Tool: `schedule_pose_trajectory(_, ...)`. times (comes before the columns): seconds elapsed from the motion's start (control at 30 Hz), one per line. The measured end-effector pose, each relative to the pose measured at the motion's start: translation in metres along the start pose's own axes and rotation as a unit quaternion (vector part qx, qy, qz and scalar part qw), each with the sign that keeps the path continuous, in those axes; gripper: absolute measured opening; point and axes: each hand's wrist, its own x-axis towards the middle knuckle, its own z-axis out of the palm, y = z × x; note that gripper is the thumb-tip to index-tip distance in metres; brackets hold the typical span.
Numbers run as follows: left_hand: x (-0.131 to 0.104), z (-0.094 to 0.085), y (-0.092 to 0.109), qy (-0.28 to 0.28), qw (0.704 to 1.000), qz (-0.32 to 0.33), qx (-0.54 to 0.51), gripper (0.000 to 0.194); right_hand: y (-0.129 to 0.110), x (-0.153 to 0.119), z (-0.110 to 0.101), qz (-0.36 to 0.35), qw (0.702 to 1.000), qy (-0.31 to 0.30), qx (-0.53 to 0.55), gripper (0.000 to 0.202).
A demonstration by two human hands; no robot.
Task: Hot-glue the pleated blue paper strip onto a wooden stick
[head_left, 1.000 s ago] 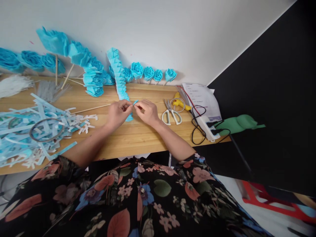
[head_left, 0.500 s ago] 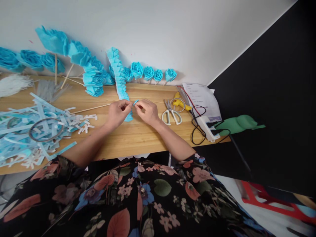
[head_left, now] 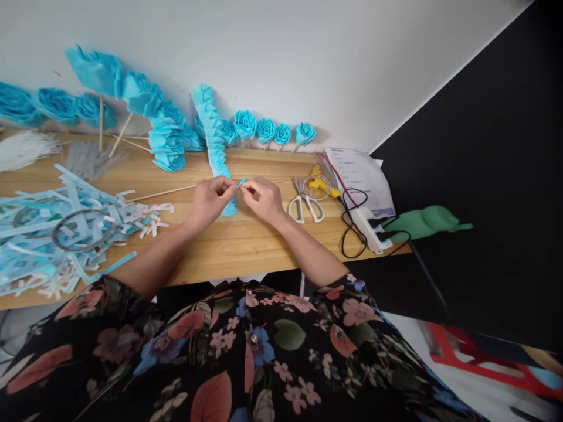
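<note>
With the small blue paper piece (head_left: pixel 242 182) taken as the dial's centre, it is held above the worktop (head_left: pixel 246 249), at the meeting of the two hands. It is grasped by the right grip (head_left: pixel 265 200), thumb against forefinger, its curled end left showing above the fingertips. The left grip (head_left: pixel 212 201) is brought up close on the 9 o'clock side, fingers pinched together on a thin wooden stick (head_left: pixel 162 193); the stick's far end is hidden by the hand.

A long pleated blue strip (head_left: pixel 212 130) is leaned against the wall (head_left: pixel 281 64) toward 11 o'clock, and its lower end is partly covered by the hands. Between 1 and 2 o'clock, a row of small blue paper roses (head_left: pixel 265 129) is ranged along the wall. Larger blue paper flowers (head_left: pixel 143 94) are gathered toward 10 o'clock.

A heap of cut paper strips (head_left: pixel 39 258) is spread between 8 and 9, with a grey ring (head_left: pixel 56 241) laid on it. White-handled scissors (head_left: pixel 302 193) are placed near 3 o'clock, blades parted, just beside a yellow glue gun (head_left: pixel 335 191). Printed sheets (head_left: pixel 369 181) and a white power strip (head_left: pixel 368 225) are seen farther out, from 3 toward 4.
</note>
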Motion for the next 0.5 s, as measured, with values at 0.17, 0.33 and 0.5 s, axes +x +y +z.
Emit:
schedule_pose_trajectory(0.17, 0.0000, 0.0000, 0.0009, 0.010, 1.000, 0.011, -0.003, 0.020, -0.0021, 0.0011, -0.0015, 0.017, 1.000, 0.018, 0.008, 0.021)
schedule_pose_trajectory(0.33, -0.0001, -0.0006, 0.0039, 0.001, 1.000, 0.019, -0.012, 0.024, -0.0018, 0.0019, -0.0020, 0.019, 0.999, 0.034, 0.022, 0.022)
schedule_pose_trajectory(0.5, 0.0005, -0.0010, 0.0034, 0.000, 1.000, 0.016, 0.008, 0.017, -0.0022, 0.0018, -0.0028, 0.023, 0.999, 0.028, 0.017, 0.023)
